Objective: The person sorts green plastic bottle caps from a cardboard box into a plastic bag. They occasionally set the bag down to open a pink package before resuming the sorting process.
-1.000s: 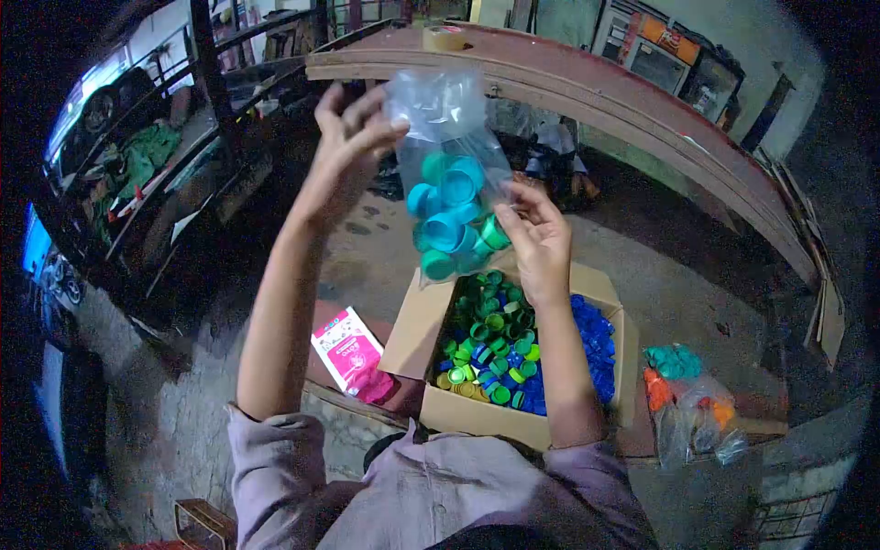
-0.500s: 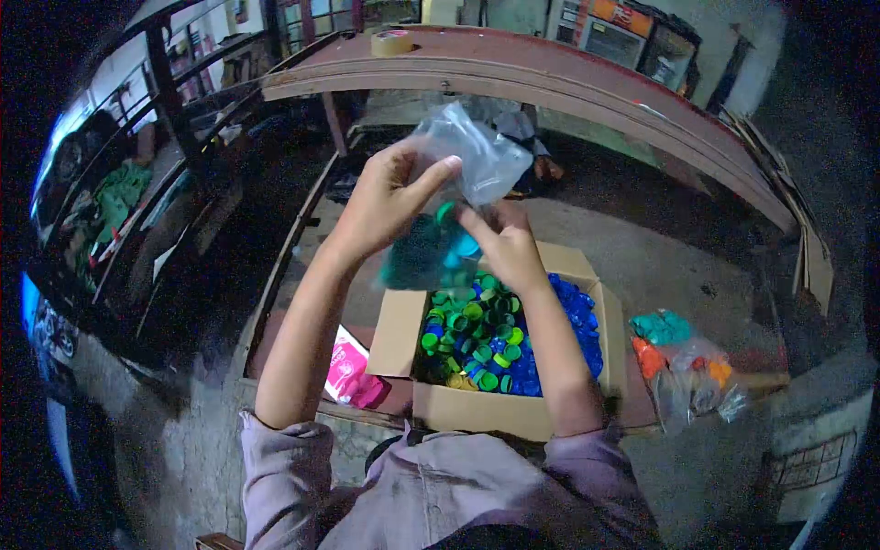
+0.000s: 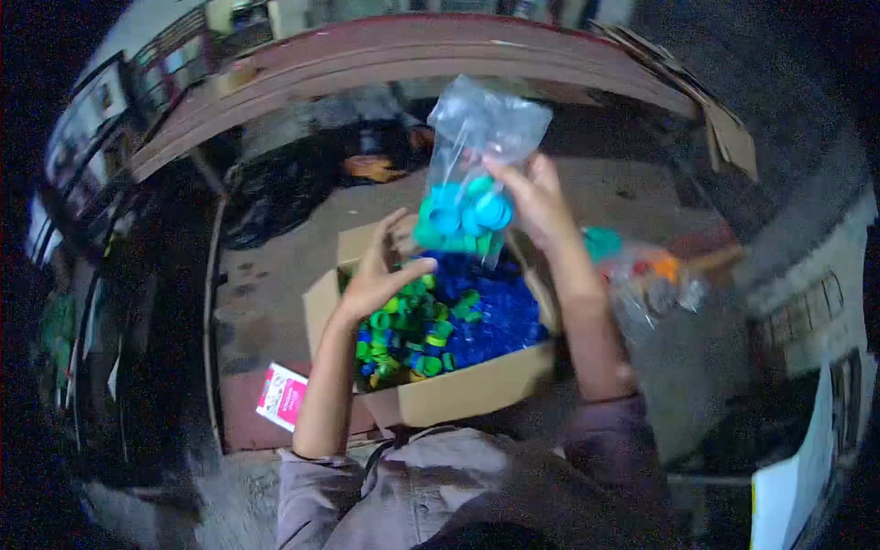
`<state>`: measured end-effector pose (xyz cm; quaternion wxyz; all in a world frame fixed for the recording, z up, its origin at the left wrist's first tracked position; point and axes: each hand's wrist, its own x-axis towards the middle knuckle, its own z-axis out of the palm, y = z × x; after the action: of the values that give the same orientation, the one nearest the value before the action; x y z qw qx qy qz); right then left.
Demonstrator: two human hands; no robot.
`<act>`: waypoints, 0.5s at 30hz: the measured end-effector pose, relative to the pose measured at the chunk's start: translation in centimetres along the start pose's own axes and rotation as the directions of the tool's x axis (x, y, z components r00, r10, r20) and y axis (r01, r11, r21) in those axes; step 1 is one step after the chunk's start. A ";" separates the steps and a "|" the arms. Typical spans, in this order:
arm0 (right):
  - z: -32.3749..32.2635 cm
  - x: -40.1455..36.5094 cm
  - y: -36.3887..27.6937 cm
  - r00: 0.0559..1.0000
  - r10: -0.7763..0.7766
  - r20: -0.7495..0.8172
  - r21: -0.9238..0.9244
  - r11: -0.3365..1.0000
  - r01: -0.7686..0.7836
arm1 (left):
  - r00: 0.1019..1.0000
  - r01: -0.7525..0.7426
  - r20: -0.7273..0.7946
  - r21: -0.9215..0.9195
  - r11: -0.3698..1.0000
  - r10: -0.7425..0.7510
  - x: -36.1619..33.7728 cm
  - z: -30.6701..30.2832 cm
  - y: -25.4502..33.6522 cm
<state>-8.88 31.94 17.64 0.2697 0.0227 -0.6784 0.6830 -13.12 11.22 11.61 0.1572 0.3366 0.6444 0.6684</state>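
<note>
A clear plastic bag with teal and green bottle caps in its lower part hangs from my right hand, whose fingers pinch it at the side. Lower and to the left, my left hand has thumb and fingers spread, with nothing held between them. Beneath both hands stands an open cardboard box. Green caps fill its left part, and blue caps fill the right.
Right of the box lie plastic bags with orange and teal contents. A pink and white packet lies at the left. Black plastic sits behind, below a long reddish ledge. Cardboard sheets lean at the back right.
My left hand has let go of the bag and moved down. My right hand now holds it alone, with the caps gathered at the bottom. The camera view has turned and shifted.
</note>
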 end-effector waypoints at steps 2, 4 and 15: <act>-5.5 0.2 -1.8 0.998 0.020 -0.058 -0.369 0.928 -0.040 | 0.996 -0.042 0.074 -0.011 0.999 0.043 0.6 0.1 -2.7; -11.8 0.1 -3.3 0.990 -0.014 -0.141 -0.603 0.794 -0.075 | 0.996 0.027 0.092 -0.113 0.993 -0.016 0.0 0.1 -4.2; -28.1 -6.5 3.6 0.875 0.052 -0.481 -0.647 0.652 -0.395 | 0.979 0.201 0.011 -0.192 0.961 -0.203 -6.2 -2.9 -7.2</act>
<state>4.59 56.36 9.58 0.3071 -0.3202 -0.8152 0.3723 -12.14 5.94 3.27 0.2533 0.2494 0.6085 0.7095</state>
